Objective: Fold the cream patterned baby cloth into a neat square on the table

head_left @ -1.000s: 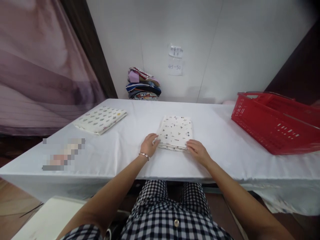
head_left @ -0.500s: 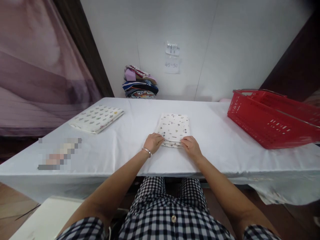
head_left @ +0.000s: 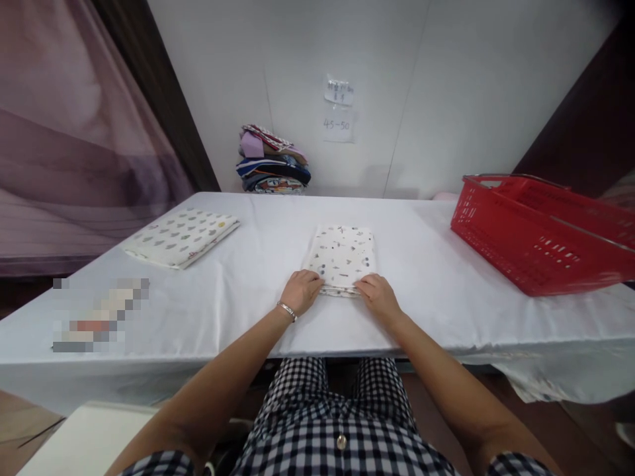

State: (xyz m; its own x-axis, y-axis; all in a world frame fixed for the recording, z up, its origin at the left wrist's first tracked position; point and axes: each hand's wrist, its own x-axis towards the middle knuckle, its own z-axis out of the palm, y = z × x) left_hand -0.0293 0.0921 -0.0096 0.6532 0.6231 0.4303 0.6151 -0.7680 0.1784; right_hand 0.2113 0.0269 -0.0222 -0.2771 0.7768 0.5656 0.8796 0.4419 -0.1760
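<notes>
A white cloth (head_left: 342,254) with small printed motifs lies folded into a rectangle in front of me, its near edge showing stacked layers. My left hand (head_left: 301,291) pinches the near left corner, fingers closed on the fabric. At the near right corner, my right hand (head_left: 380,297) grips the same edge between thumb and fingers. The fingertips partly cover both corners. A second folded cloth (head_left: 183,237), white with grey cloud-like shapes, rests farther left, apart from my hands.
A red plastic basket (head_left: 536,244) with metal handles stands at the right on the white-covered table (head_left: 417,244). Against the back wall is a pile of folded fabrics (head_left: 272,162). A pixelated item (head_left: 104,314) lies at the left front. Paper signs (head_left: 339,109) hang above.
Both hands still hold the cloth's near edge, with only a slight shift of the fingers. The camera view has turned a little, moving the left-side things leftward.
</notes>
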